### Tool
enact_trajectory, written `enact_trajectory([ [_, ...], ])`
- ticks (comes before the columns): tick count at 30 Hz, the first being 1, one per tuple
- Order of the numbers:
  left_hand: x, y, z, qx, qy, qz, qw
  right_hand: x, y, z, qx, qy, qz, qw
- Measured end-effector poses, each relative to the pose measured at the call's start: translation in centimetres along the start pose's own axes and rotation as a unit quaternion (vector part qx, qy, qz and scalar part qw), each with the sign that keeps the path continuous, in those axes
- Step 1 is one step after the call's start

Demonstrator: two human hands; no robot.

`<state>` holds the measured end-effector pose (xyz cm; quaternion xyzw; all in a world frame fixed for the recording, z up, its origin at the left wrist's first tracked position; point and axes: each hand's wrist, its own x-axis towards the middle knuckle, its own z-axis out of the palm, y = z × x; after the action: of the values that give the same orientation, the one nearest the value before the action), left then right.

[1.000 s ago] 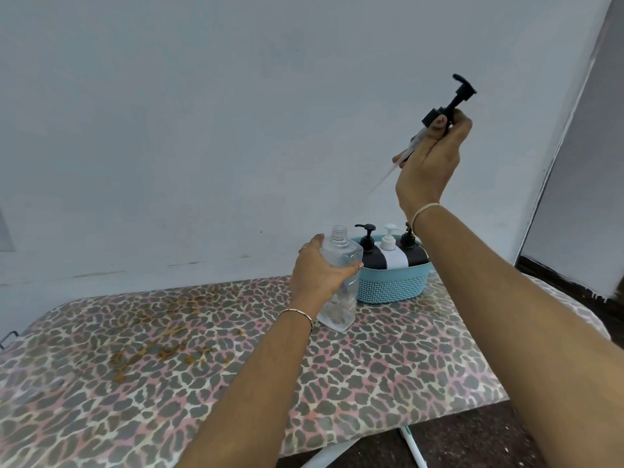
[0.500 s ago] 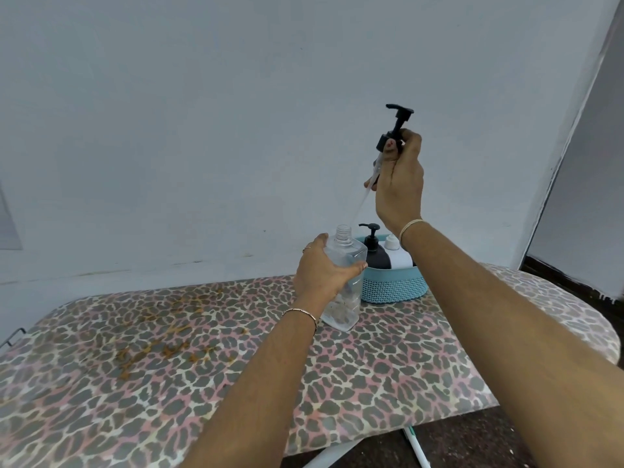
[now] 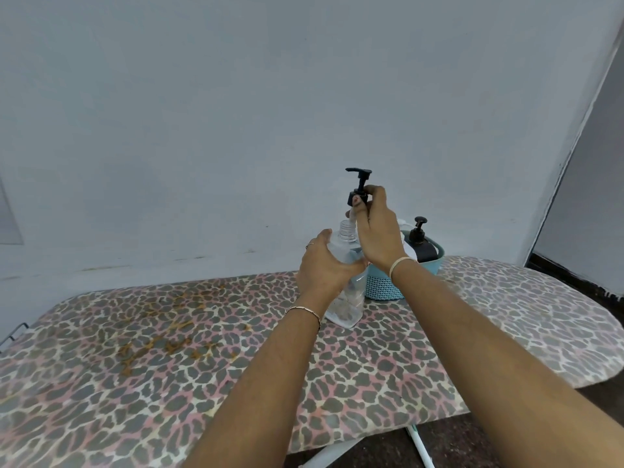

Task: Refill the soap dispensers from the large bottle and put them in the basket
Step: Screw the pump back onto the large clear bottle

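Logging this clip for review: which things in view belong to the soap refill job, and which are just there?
Job:
clear bottle, held by left hand
black pump, held by right hand
teal basket
black dispenser in the basket

Just there:
leopard-print board
brown stains
wall

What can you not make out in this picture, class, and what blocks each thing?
Head view:
- Basket contents: the right hand hides all but one black dispenser.
- Clear bottle fill level: left hand covers its middle.
- Pump head tube: behind right hand.
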<state>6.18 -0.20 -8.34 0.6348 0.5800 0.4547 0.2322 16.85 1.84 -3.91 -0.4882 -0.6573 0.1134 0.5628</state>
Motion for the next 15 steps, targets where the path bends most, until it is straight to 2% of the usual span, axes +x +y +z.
enact_trajectory([
  [10, -0.3, 0.37, -0.1, 0.016, 0.003, -0.003, 1.0, 0.6, 0.1, -0.28, 0.141, -0.027, 0.05, 0.988],
  [15, -0.47, 0.6, -0.27, 0.024, -0.001, -0.003, 1.0, 0.31, 0.06, -0.48, 0.193, -0.081, 0.091, 0.974],
])
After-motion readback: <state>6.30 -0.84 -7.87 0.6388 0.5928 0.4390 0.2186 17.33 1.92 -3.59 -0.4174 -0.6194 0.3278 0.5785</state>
